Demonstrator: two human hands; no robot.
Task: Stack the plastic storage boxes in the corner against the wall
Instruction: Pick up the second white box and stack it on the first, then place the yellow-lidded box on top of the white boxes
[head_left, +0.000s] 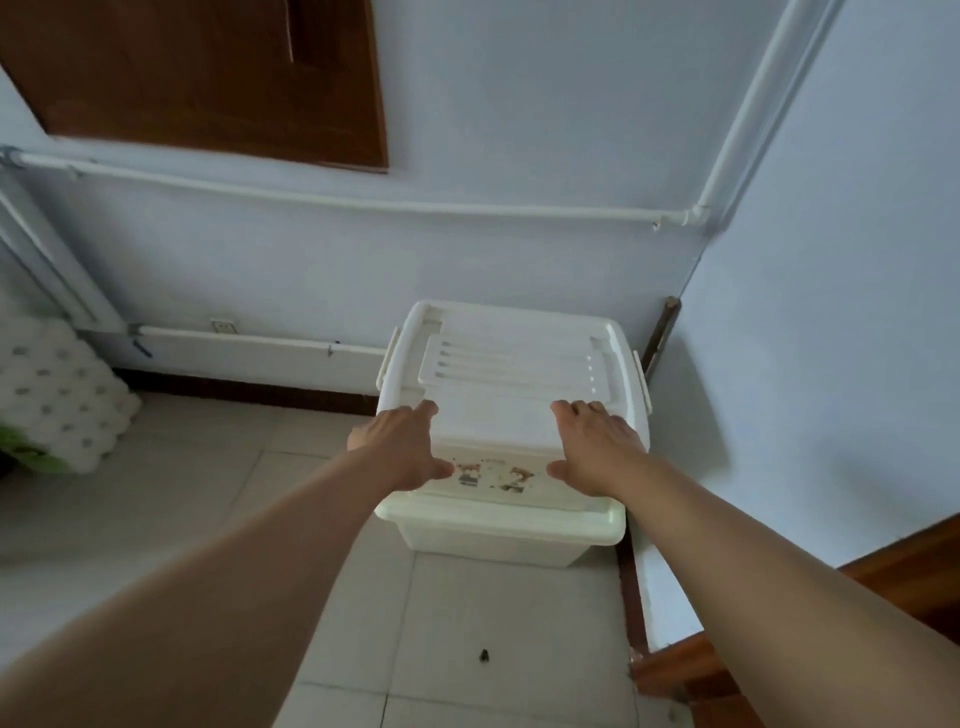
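A white plastic storage box with a ribbed lid (511, 364) sits on top of a lower, translucent storage box (493, 540) in the corner where two pale blue walls meet. The upper box has a cartoon sticker on its front wall. My left hand (400, 449) grips the near left edge of the upper box, fingers on the lid and thumb on the front. My right hand (597, 449) holds the near right edge the same way. Only the lower box's lid rim and front wall show.
A pack of white paper rolls (57, 395) lies on the tiled floor at the left. White pipes (363, 202) run along the back wall. A brown wooden panel (208, 78) hangs above, and a wooden frame (691, 670) stands at the right. A dark speck (484, 656) lies on the floor.
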